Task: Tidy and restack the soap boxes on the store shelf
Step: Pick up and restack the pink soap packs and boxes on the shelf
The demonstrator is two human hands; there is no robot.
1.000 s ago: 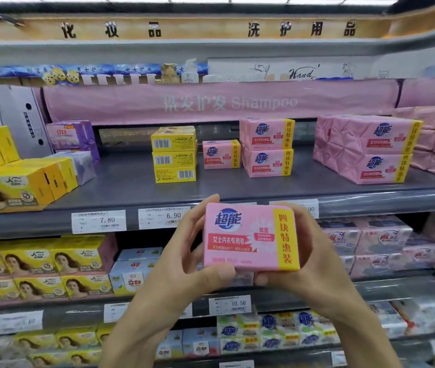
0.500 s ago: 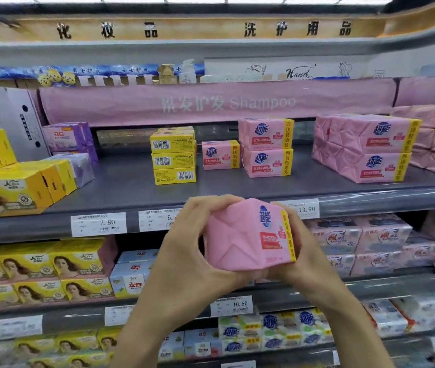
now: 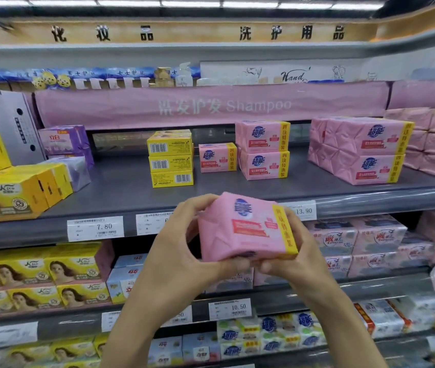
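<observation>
A left hand (image 3: 176,251) and right hand (image 3: 298,251) hold one pink pack (image 3: 248,229), tilted, in mid-air below and in front of the two-pack stack (image 3: 262,151) on the shelf (image 3: 120,192). Each grip is curled round it. It is not yet shelved, so the tidying looks partway done. Left of the stack stand a lone pack (image 3: 217,158), then three yellow boxes (image 3: 171,158); to its right is a bigger pink block (image 3: 359,150). Nothing seems to bar the way.
</observation>
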